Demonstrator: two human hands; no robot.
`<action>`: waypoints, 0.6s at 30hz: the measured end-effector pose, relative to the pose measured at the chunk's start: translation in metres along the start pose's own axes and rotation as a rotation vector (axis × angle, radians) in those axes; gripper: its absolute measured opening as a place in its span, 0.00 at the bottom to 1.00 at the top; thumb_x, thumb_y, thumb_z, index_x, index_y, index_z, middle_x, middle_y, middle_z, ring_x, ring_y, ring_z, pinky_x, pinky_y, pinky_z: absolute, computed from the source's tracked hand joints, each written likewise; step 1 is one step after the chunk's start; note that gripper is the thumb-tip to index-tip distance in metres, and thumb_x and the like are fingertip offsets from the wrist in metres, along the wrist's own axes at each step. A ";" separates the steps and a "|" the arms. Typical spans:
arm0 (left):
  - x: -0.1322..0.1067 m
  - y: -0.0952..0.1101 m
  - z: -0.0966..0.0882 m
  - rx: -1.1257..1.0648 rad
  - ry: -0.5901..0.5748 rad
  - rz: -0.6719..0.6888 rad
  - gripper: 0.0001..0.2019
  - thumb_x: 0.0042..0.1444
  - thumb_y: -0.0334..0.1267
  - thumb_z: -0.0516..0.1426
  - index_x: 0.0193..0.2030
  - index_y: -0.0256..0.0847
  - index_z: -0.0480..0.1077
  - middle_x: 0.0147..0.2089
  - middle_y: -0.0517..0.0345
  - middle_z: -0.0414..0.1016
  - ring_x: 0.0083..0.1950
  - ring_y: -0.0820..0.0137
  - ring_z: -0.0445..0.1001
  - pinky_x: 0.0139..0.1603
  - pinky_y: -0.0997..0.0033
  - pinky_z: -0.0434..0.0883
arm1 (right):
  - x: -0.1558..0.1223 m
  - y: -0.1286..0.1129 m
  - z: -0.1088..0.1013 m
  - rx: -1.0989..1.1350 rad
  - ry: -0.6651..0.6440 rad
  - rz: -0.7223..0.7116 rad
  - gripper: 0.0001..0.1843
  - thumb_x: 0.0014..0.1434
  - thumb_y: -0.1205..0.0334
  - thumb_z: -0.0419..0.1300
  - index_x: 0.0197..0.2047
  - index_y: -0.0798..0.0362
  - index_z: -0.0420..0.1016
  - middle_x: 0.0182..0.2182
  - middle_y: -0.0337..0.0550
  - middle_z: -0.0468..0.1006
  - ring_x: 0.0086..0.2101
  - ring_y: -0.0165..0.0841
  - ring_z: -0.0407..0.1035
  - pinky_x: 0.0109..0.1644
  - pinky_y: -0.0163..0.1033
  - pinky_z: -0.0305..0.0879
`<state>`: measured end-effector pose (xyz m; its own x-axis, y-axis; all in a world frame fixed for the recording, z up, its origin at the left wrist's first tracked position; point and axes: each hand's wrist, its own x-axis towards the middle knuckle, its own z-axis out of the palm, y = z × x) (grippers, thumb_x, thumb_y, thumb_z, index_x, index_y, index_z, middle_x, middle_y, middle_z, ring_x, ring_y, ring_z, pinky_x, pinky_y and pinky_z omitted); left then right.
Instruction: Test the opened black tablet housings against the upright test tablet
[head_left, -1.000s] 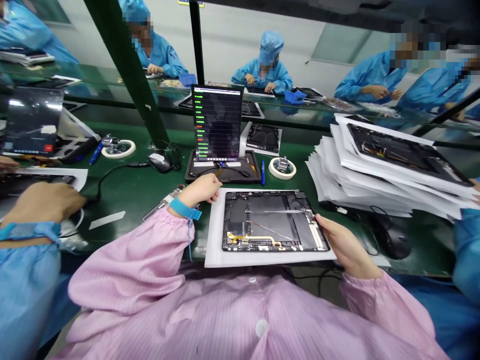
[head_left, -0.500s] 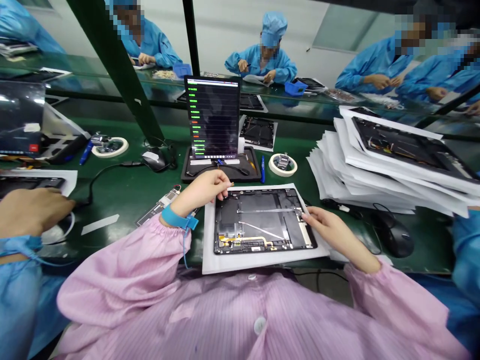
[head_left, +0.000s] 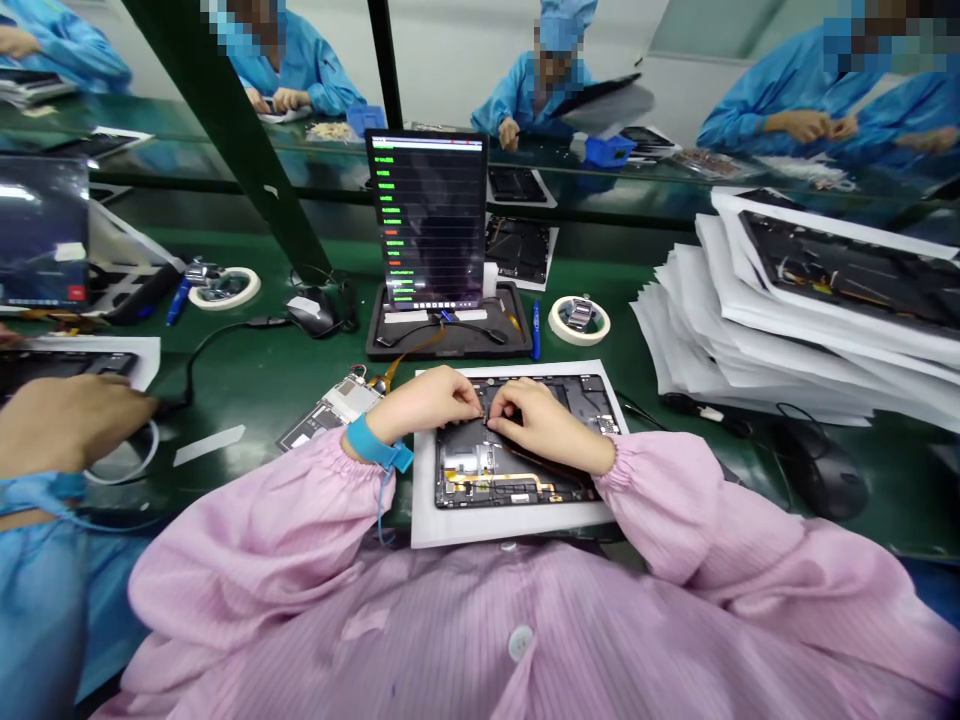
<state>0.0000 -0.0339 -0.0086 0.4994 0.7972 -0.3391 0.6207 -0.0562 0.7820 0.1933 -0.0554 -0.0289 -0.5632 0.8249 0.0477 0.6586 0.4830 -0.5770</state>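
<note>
In the head view an opened tablet housing lies on a white foam sheet, with yellow ribbon cables inside its lower left. My left hand, with a blue wrist strap, is closed in a pinch over the upper left of the housing. Just beside it, my right hand also pinches, its fingertips low over the same spot. Whatever lies between the fingertips is too small to make out. A circuit board with an orange flex cable sits left of the housing.
Behind the housing a lit tablet screen stands in a black tray. A blue pen and tape roll lie nearby. Stacked sheets with housings and a mouse are at right. A co-worker's hand is at left.
My right hand has moved left from the housing's right edge to beside my left hand. My left hand has come down and slightly right, from the top left corner onto the housing.
</note>
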 end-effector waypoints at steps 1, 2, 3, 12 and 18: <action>0.001 0.000 0.002 -0.005 -0.010 -0.009 0.08 0.47 0.36 0.56 0.30 0.37 0.76 0.25 0.58 0.74 0.24 0.72 0.70 0.21 0.78 0.64 | -0.001 0.001 -0.001 0.017 0.008 -0.006 0.04 0.56 0.66 0.62 0.31 0.53 0.71 0.30 0.38 0.71 0.36 0.33 0.63 0.45 0.40 0.56; 0.001 0.000 0.003 -0.013 -0.017 -0.015 0.07 0.47 0.36 0.56 0.30 0.37 0.76 0.24 0.58 0.74 0.24 0.72 0.71 0.22 0.77 0.65 | -0.003 0.002 -0.001 0.029 0.016 -0.013 0.04 0.57 0.66 0.62 0.31 0.53 0.70 0.30 0.38 0.71 0.36 0.33 0.63 0.45 0.40 0.56; 0.001 0.001 0.005 -0.020 -0.020 -0.017 0.07 0.47 0.35 0.56 0.29 0.37 0.75 0.24 0.58 0.74 0.23 0.72 0.71 0.22 0.77 0.65 | -0.004 0.002 -0.002 0.036 0.023 -0.018 0.04 0.57 0.67 0.61 0.31 0.53 0.70 0.30 0.38 0.71 0.36 0.33 0.63 0.45 0.40 0.55; 0.003 0.002 0.006 0.067 0.006 0.046 0.08 0.44 0.32 0.55 0.27 0.38 0.76 0.27 0.59 0.78 0.28 0.72 0.72 0.29 0.75 0.65 | -0.007 0.001 0.000 0.032 0.044 -0.040 0.04 0.57 0.67 0.60 0.32 0.52 0.68 0.31 0.38 0.70 0.37 0.34 0.62 0.44 0.40 0.54; 0.004 0.002 0.006 0.069 -0.018 0.059 0.09 0.45 0.31 0.55 0.28 0.39 0.77 0.28 0.59 0.79 0.29 0.71 0.73 0.30 0.75 0.65 | -0.008 0.001 0.001 0.015 0.056 -0.043 0.03 0.56 0.66 0.60 0.32 0.52 0.68 0.31 0.38 0.70 0.37 0.34 0.63 0.44 0.40 0.53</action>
<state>0.0065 -0.0346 -0.0115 0.5466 0.7806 -0.3032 0.6296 -0.1444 0.7634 0.1982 -0.0615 -0.0309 -0.5618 0.8187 0.1184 0.6267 0.5146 -0.5852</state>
